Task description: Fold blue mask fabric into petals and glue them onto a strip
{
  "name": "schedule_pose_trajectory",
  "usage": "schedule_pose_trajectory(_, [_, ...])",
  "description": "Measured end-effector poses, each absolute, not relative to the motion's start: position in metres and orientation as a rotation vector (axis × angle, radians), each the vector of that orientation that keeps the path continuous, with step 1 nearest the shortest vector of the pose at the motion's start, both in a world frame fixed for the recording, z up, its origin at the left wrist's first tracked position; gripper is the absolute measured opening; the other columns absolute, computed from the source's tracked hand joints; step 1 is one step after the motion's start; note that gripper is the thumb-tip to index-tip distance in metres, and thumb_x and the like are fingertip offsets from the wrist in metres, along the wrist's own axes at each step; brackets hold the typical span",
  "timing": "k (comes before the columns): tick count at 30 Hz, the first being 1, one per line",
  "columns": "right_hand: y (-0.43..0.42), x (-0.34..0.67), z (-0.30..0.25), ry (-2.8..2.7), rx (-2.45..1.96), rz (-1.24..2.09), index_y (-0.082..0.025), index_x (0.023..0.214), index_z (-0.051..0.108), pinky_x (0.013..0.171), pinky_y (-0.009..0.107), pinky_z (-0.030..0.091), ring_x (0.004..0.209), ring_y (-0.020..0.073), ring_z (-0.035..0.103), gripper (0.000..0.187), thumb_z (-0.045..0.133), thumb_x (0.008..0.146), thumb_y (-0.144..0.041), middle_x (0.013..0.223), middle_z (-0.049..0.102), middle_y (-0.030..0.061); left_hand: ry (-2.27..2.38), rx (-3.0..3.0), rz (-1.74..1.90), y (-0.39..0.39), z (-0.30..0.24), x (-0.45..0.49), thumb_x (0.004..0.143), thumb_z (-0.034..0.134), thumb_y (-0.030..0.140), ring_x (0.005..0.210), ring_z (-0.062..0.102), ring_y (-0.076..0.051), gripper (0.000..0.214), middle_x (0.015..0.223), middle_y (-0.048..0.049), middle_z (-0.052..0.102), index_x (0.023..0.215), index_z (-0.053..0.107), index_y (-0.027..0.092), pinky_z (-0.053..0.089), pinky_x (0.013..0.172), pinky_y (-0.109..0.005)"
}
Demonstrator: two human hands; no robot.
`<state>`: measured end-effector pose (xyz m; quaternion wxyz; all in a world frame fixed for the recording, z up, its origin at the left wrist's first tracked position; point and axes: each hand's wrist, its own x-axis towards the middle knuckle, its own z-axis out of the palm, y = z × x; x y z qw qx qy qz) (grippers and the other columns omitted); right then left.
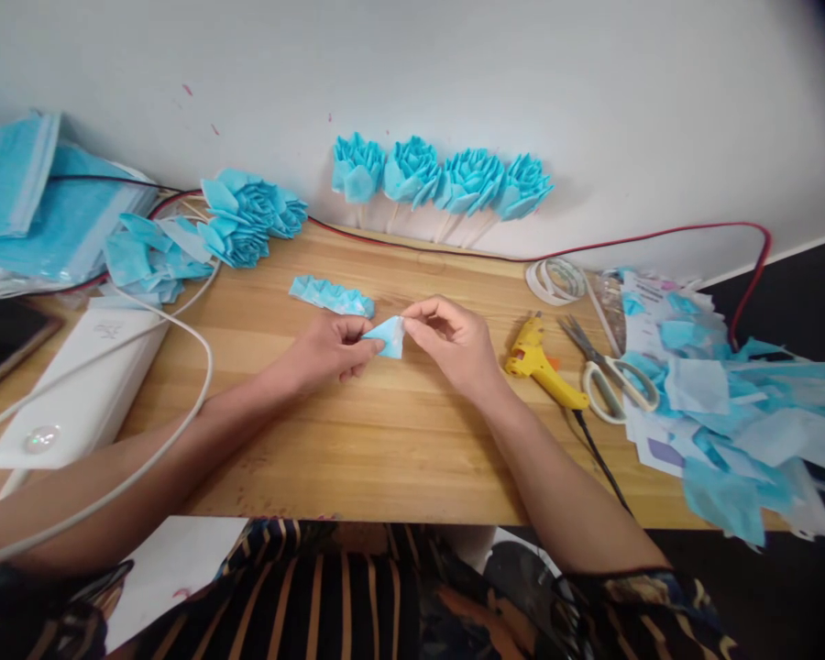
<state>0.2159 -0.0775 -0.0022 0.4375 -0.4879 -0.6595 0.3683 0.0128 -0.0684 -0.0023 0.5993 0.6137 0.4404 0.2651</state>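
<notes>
Between my two hands is a small piece of light blue fabric (389, 339), folded to a point on its left side. My left hand (335, 346) pinches its pointed end between thumb and fingers. With thumb and forefinger, my right hand (450, 341) grips its upper right corner. Just beyond my left hand, a row of folded blue petals (331, 295) lies on the wooden table (385, 440). To the right of my right hand are a yellow glue gun (543, 362) and white-handled scissors (611, 374).
Several blue fabric flowers (412, 172) on sticks lean against the wall; more flowers (251, 215) lie left. A roll of white tape (555, 280) is at the back. Fabric scraps (735, 422) cover the right end. A white power bank (86, 376), its cable and packed masks (61, 211) occupy the left.
</notes>
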Motion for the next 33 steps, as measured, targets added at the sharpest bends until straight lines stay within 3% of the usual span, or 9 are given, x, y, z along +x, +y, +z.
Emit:
schedule_pose_trajectory(7, [-0.0795,0.2151,0.0028,-1.753,-1.188,0.746,-0.025,0.087,0.071,0.080,0.036,0.053,0.082,0.0178,0.064,0.007,0.064,0.087,-0.027,0.088,0.073,0.0018,1.026,1.407,0.597,-0.0677,-0.0001,0.0119,0.080,0.063,0.031,0.044,0.046,-0.007,0.025,0.051,0.0041,0.053,0.062,0.051,0.019,0.038,0.044,-0.019])
schedule_pose_trajectory(13, [-0.0803,0.2133,0.0041,-1.717,-1.201,0.950,-0.026,0.120,0.066,0.085,0.037,0.054,0.093,0.0186,0.066,0.035,0.066,0.085,-0.033,0.116,0.072,0.0053,1.034,1.456,0.597,-0.0686,-0.0008,0.0126,0.080,0.062,0.033,0.044,0.044,-0.007,0.025,0.051,0.0044,0.051,0.063,0.051,0.019,0.037,0.045,-0.020])
schedule_pose_trajectory(23, [-0.0850,0.2080,0.0000,-1.827,-1.168,0.801,-0.028,0.119,0.065,0.087,0.037,0.053,0.086,0.0172,0.066,0.037,0.061,0.084,-0.017,0.090,0.071,-0.0013,1.083,1.664,0.611,-0.0724,0.0037,0.0167,0.082,0.057,0.030,0.050,0.034,-0.007,0.029,0.052,0.0058,0.039,0.057,0.046,0.019,0.024,0.048,-0.022])
schedule_pose_trajectory(33, [-0.0859,0.2156,0.0055,-2.024,-1.087,0.452,-0.034,0.125,0.063,0.100,0.049,0.048,0.104,0.0248,0.067,0.039,0.058,0.091,-0.016,0.104,0.078,-0.0005,1.051,1.408,0.572,-0.0698,0.0033,0.0131,0.086,0.060,0.028,0.044,0.046,-0.008,0.026,0.051,0.0035,0.053,0.063,0.052,0.019,0.038,0.046,-0.020])
